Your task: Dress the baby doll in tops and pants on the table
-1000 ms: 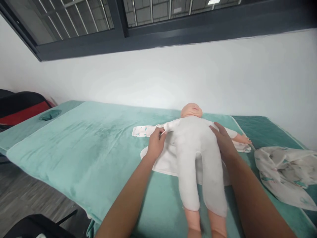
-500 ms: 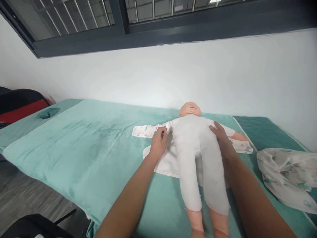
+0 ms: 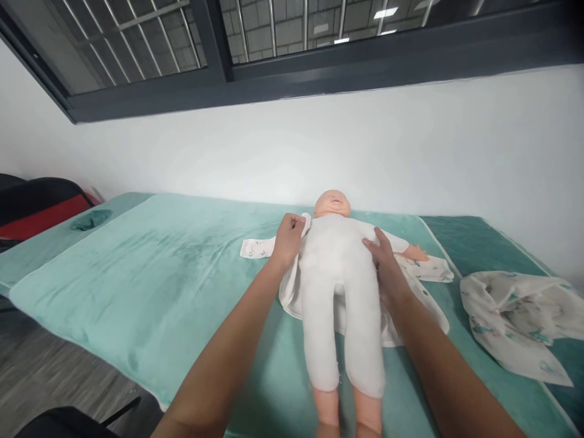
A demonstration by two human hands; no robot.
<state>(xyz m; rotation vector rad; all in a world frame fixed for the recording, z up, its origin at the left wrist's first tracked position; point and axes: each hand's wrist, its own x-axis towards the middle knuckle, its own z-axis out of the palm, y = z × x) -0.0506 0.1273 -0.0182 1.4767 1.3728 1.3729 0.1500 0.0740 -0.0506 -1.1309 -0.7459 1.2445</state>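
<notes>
A baby doll (image 3: 340, 286) with a white cloth body lies on its back on a teal blanket (image 3: 159, 274), head toward the wall. Under it is spread a white printed garment (image 3: 410, 298) with sleeves out to both sides. My left hand (image 3: 287, 238) is closed on the garment's edge at the doll's shoulder, lifting the cloth against the doll's side. My right hand (image 3: 382, 258) lies flat with fingers stretched out on the doll's other flank.
A crumpled printed cloth (image 3: 515, 316) lies at the right on the darker teal table surface (image 3: 479, 243). A black and red chair (image 3: 41, 204) stands at the far left. A white wall (image 3: 319, 146) runs behind the table, with a dark window frame above.
My left hand has moved up from the doll's arm to its shoulder, pulling the garment's left side up against the body. The view has shifted slightly, and my right hand stays on the doll.
</notes>
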